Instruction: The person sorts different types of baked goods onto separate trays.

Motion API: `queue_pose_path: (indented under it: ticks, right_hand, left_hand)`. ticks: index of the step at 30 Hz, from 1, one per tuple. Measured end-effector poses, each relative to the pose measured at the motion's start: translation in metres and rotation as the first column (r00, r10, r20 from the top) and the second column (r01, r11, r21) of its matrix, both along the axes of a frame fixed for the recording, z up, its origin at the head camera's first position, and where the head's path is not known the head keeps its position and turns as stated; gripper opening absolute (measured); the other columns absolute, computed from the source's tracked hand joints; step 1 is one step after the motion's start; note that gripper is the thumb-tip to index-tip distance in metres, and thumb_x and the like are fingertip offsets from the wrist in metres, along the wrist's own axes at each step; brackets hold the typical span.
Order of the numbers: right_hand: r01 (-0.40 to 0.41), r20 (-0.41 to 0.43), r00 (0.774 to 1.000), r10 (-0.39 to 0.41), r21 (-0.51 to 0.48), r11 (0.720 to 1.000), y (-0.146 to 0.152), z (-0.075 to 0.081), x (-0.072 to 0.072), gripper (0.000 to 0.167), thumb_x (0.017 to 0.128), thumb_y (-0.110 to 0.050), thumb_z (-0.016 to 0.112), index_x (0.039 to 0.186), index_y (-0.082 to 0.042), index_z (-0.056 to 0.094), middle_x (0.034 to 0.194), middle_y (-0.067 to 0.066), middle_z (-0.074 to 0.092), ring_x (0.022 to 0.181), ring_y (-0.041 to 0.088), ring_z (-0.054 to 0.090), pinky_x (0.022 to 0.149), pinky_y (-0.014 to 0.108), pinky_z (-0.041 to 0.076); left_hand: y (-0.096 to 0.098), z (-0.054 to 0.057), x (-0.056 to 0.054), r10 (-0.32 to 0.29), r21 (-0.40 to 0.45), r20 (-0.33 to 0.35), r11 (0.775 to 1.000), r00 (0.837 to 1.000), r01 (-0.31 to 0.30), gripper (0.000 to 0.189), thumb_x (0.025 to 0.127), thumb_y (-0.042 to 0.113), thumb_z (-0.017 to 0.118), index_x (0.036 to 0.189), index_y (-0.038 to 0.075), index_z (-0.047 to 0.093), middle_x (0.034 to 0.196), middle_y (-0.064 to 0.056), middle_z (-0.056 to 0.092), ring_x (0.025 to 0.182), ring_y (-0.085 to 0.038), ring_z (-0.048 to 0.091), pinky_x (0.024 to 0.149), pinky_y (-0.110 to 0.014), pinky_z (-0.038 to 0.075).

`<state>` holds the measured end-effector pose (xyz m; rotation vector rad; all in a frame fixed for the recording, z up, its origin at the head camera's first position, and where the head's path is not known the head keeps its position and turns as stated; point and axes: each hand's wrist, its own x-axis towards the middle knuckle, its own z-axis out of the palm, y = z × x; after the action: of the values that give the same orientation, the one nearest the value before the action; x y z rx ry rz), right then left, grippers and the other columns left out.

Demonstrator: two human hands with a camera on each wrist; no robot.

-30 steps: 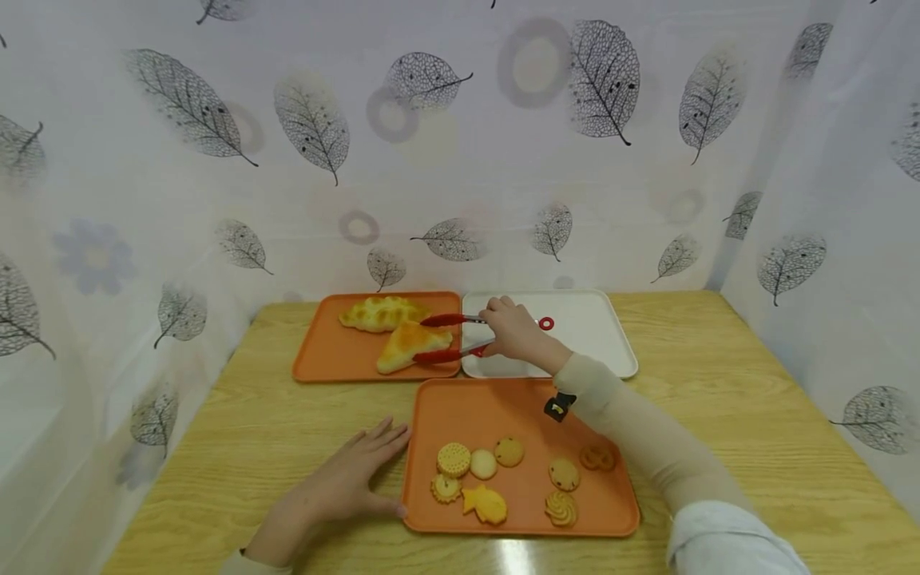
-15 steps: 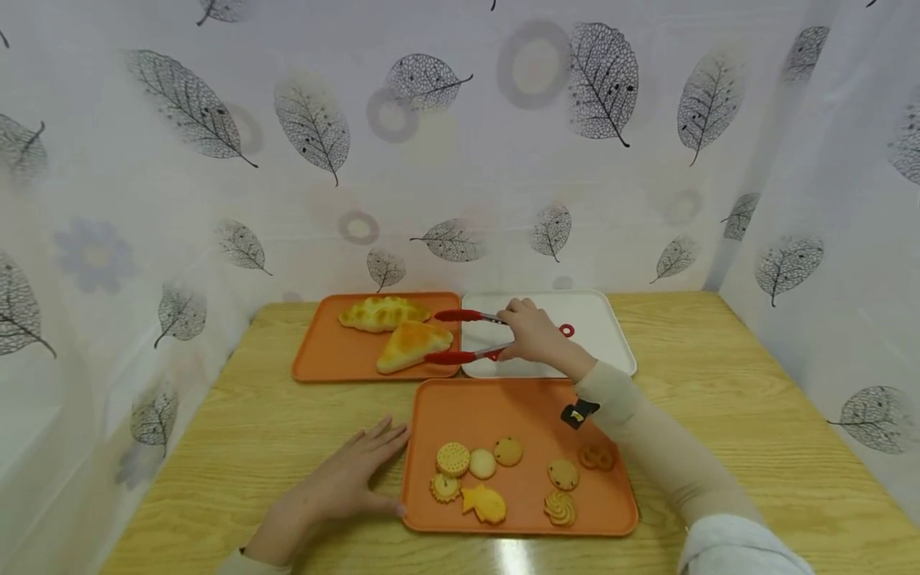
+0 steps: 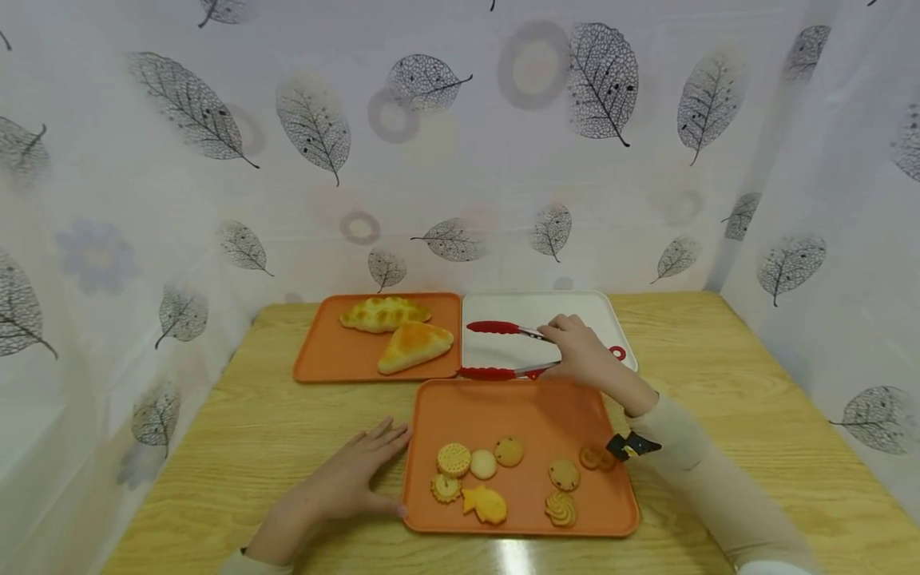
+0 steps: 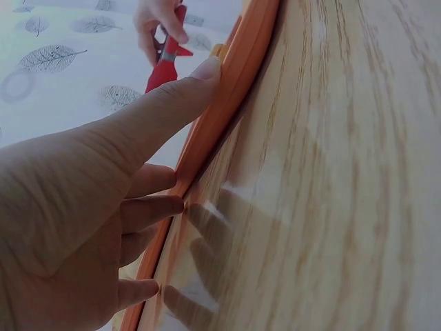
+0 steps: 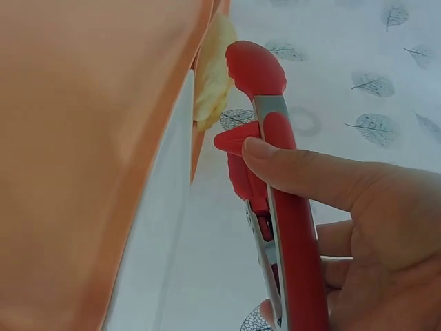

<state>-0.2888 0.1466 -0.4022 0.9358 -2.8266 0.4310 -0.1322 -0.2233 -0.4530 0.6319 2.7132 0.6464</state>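
My right hand (image 3: pixel 588 353) grips red-and-metal tongs (image 3: pixel 496 327) over the white tray (image 3: pixel 578 303). The arms of the tongs stand apart with nothing between their red tips. In the right wrist view, my thumb lies along the red handle of the tongs (image 5: pixel 298 241). At the back left, an orange tray (image 3: pixel 327 363) bears a triangular bread (image 3: pixel 415 346) and a long ridged bread (image 3: pixel 384 315). My left hand (image 3: pixel 345 479) has its fingers spread at the left edge of the front orange tray (image 3: pixel 496 411); the left wrist view shows thumb and fingertips at its rim.
Several cookies lie on the front tray, among them a fish-shaped one (image 3: pixel 485 505), a pretzel-shaped one (image 3: pixel 596 457) and a swirled one (image 3: pixel 561 508). The three trays sit close together on a wooden table (image 3: pixel 733 375). A leaf-patterned curtain (image 3: pixel 460 184) surrounds the back and sides.
My right hand has drawn the tongs rightward and slightly nearer, away from the triangular bread, which stays on the back left tray. The tongs' tips have left the bread. My left hand keeps its place.
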Motion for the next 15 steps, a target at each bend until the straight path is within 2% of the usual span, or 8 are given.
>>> queue_pose_path:
  ticks: [3, 10, 15]
  right_hand:
    - [-0.021, 0.016, 1.0, 0.021, -0.019, 1.0, 0.008, 0.0, 0.011, 0.074, 0.066, -0.027, 0.09, 0.125, 0.005, 0.06, 0.112, 0.018, 0.058, 0.099, 0.033, 0.05, 0.075, 0.046, 0.048]
    - [-0.076, 0.124, 0.989, 0.085, -0.075, 0.994, 0.02, -0.001, 0.038, 0.072, 0.069, -0.026, 0.088, 0.127, 0.005, 0.059, 0.113, 0.016, 0.058, 0.1, 0.03, 0.049, 0.079, 0.04, 0.047]
    - [-0.142, 0.142, 0.978, 0.154, -0.088, 0.986, 0.022, -0.004, 0.052, 0.07, 0.069, -0.029, 0.088, 0.124, 0.004, 0.062, 0.11, 0.012, 0.058, 0.096, 0.024, 0.049, 0.077, 0.034, 0.046]
  left_hand:
    - [0.0, -0.001, 0.0, 0.0, 0.001, 0.001, 1.0, 1.0, 0.0, 0.108, 0.072, 0.071, 0.068, 0.155, 0.015, 0.028, 0.161, -0.007, 0.029, 0.152, -0.032, 0.014, 0.119, -0.061, 0.016]
    - [-0.001, 0.0, 0.0, -0.003, -0.008, -0.004, 1.0, 1.0, 0.003, 0.107, 0.072, 0.071, 0.068, 0.155, 0.016, 0.028, 0.161, -0.006, 0.028, 0.152, -0.031, 0.013, 0.119, -0.061, 0.017]
    - [-0.001, 0.001, 0.0, -0.006, -0.001, -0.007, 1.0, 1.0, 0.006, 0.107, 0.073, 0.069, 0.068, 0.155, 0.016, 0.027, 0.161, -0.007, 0.028, 0.152, -0.032, 0.013, 0.119, -0.062, 0.017]
